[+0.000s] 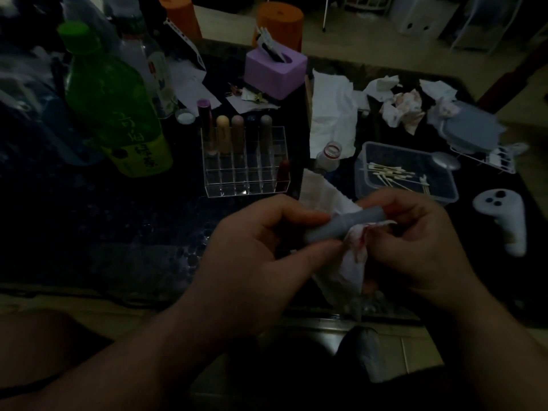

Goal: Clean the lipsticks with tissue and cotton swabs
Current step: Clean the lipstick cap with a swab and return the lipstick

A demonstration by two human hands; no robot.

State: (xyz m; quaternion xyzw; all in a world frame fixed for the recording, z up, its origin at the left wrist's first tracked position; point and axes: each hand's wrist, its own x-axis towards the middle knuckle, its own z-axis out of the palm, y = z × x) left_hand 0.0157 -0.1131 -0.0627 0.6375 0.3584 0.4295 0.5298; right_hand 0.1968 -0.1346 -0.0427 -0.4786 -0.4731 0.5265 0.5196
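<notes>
- The dark table [89,232] is crowded, with a green bottle [115,108] at its left.
- A clear rack [246,173] holds several capped lipsticks upright, mostly in its back row.
- A plastic tub [400,157] on the right holds cotton swabs [388,173].
- The left hand [252,250] pinches a grey lipstick [344,225] above the table's near edge.
- The right hand [415,247] grips a red-stained tissue [353,262] against the lipstick's right end.
</notes>
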